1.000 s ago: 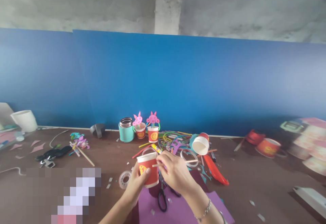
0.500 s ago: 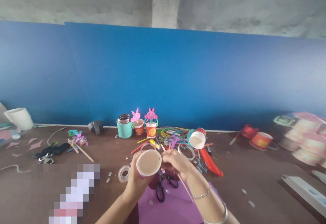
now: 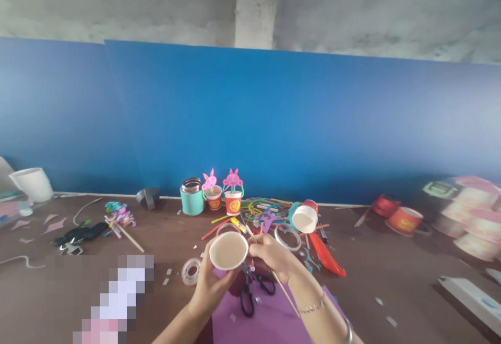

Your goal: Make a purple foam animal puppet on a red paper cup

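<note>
My left hand [image 3: 209, 284] is wrapped round a paper cup [image 3: 229, 251], its open mouth tilted toward me and its inside bare. Close beside the cup's right rim, my right hand [image 3: 270, 254] pinches a thin wooden stick [image 3: 285, 293] that slants down under the wrist. Below the cup, black-handled scissors [image 3: 248, 299] lie partly on a purple sheet [image 3: 266, 323]. A roll of clear tape [image 3: 191, 271] rests left of my left hand. Beyond my hands stand two red cups, one [image 3: 233, 204] front-facing and another [image 3: 213, 199] beside it, each topped with a pink animal cutout.
Behind lie a pile of coloured pipe cleaners [image 3: 258, 206], a tipped paper cup [image 3: 305, 220] and a red strip [image 3: 326, 258]. A teal jar [image 3: 191, 198] stands back left. At right are a red cup [image 3: 405, 221] and stacked patterned cups [image 3: 472, 213]. A blue panel [image 3: 250, 119] closes the back.
The whole scene sits slightly lower in view. My right hand has turned a little beside the cup, still pinching the stick. The left keeps its hold on the cup.
</note>
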Tool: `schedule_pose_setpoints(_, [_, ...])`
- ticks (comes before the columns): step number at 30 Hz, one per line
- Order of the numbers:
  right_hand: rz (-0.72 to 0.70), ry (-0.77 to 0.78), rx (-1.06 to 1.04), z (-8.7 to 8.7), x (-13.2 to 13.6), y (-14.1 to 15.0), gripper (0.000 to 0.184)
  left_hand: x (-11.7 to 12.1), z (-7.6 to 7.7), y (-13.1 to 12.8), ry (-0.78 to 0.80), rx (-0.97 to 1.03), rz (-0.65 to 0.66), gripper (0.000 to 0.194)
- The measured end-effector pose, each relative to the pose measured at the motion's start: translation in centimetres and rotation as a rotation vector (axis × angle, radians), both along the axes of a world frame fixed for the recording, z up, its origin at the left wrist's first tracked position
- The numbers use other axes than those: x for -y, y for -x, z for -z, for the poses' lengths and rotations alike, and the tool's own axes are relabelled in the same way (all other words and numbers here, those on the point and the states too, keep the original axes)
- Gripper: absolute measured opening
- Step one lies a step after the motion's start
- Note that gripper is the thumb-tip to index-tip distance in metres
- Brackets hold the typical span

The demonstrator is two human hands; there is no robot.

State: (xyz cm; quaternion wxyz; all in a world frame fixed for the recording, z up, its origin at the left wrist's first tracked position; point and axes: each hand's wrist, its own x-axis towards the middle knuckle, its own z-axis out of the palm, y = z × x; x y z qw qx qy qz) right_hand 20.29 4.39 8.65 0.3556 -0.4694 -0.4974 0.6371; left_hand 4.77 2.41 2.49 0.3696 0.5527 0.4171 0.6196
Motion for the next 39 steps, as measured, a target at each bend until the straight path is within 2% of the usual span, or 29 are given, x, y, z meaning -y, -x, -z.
schedule_pose_setpoints(3, [0.026,-0.246,0.187,-0.5,0.5,0.2,0.007,0.1,0.0,-0.2,0.033,0.015,0.071,0.060])
schedule_pose_setpoints(5, [-0.025,-0.367,0.277,-0.9,0.9,0.4,0.012,0.1,0.1,-0.2,0.058,0.029,0.126,0.067])
schedule_pose_setpoints(9, [-0.104,-0.524,0.400,-1.0,1.5,0.4,0.015,0.0,0.4,0.1,0.114,0.014,0.197,0.068])
schedule_pose_setpoints(13, [-0.064,-0.648,0.586,-0.4,1.1,-0.1,0.006,-0.2,0.4,0.4,0.218,0.072,0.230,0.060])
schedule_pose_setpoints(16, [0.020,-0.649,0.811,-0.2,0.4,-0.8,0.012,-0.4,0.3,0.5,0.307,0.270,0.276,0.058])
schedule_pose_setpoints(18, [0.057,-0.597,1.016,-0.2,0.1,-1.3,0.017,-0.5,0.3,0.5,0.356,0.424,0.304,0.058])
schedule_pose_setpoints(20, [0.043,-0.544,1.158,-0.2,0.0,-1.6,0.017,-0.7,0.3,0.5,0.400,0.545,0.329,0.055])
schedule_pose_setpoints(23, [0.000,-0.532,1.271,-0.1,0.2,-1.7,0.037,-1.0,0.5,0.7,0.450,0.643,0.312,0.046])
schedule_pose_setpoints(25, [-0.008,-0.557,1.342,-0.1,0.5,-1.4,0.041,-1.1,0.7,0.8,0.460,0.665,0.295,0.039])
schedule_pose_setpoints(28, [-0.147,-0.550,1.337,0.0,1.3,-0.5,0.035,-1.3,0.8,0.9,0.481,0.657,0.284,0.036])
schedule_pose_setpoints(31, [-0.332,-0.510,1.307,0.5,2.3,0.6,0.052,-1.5,0.7,0.8,0.515,0.691,0.274,0.038])
schedule_pose_setpoints(35, [-0.331,-0.516,1.371,1.6,2.9,1.7,0.064,-1.8,0.2,0.7,0.581,0.846,0.270,0.035])
schedule_pose_setpoints(39, [-0.336,-0.495,1.319,1.9,2.3,1.7,0.067,-1.9,0.0,0.9,0.620,0.911,0.251,0.029])
